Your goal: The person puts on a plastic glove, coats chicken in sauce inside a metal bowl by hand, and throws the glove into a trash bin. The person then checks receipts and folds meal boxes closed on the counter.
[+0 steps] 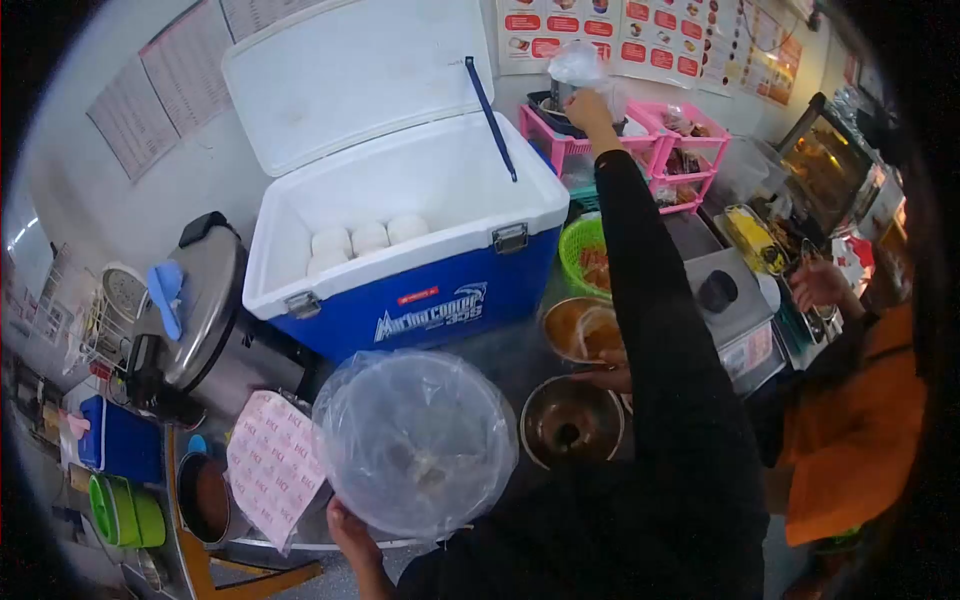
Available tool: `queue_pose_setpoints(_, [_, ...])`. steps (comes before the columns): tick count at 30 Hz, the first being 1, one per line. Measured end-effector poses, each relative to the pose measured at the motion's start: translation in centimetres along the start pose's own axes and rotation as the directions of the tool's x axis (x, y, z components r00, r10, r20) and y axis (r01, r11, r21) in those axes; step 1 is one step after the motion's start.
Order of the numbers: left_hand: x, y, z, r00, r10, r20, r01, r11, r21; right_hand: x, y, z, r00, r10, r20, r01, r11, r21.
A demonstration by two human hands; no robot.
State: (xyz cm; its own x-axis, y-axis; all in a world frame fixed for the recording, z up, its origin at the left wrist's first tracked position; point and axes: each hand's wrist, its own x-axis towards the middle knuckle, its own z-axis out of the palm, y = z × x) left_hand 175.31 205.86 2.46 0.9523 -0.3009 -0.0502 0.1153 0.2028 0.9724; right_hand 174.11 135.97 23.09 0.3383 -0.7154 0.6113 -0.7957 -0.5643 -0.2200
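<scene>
My left hand [356, 545] is at the lower left rim of a round translucent tub [415, 440] wrapped in clear plastic, its fingers closed on the edge. My right arm, in a black sleeve, stretches far up to the back. There my right hand [590, 108] is closed at a clear plastic bag [577, 65], which sits over a metal container; the fingertips are partly hidden. Under my right arm, another hand [608, 376] shows between a bowl of orange-brown sauce [575, 328] and a metal pot of dark liquid [572, 420]; whose it is, I cannot tell.
An open blue cooler [420, 310] holds several white wrapped bundles [370, 238]. Left of it are a large steel cooker [205, 300] and pink printed paper [277, 465]. Behind stand pink racks [680, 150] and a green basket [583, 258]. At right, a person in orange [850, 430] works.
</scene>
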Motion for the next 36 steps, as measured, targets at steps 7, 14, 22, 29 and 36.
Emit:
queue_pose_setpoints(7, [-0.4,1.7,2.2,0.976,0.001,-0.218,0.076,0.935,0.347,2.2,7.7,2.4,0.690,0.496,-0.528,-0.552,0.832,0.059])
queue_pose_setpoints(14, [-0.4,3.9,3.0,0.958,-0.079,-0.274,0.253,0.678,0.690,4.4,18.6,6.0,0.983,0.176,-0.051,-0.183,0.943,-0.277])
queue_pose_setpoints(22, [-0.2,4.4,4.5,0.932,-0.092,-0.350,0.320,0.663,0.676,5.3,20.4,7.9,0.973,0.164,0.164,-0.123,0.964,-0.235])
queue_pose_setpoints(29, [0.2,2.6,1.8,0.954,-0.061,-0.292,0.247,0.713,0.656,6.1,22.1,10.8,0.978,0.207,0.009,-0.194,0.929,-0.315])
queue_pose_setpoints(36, [0.1,3.7,3.2,0.945,-0.115,-0.305,0.289,0.727,0.622,5.3,21.0,10.2,0.996,0.088,-0.029,-0.092,0.947,-0.306])
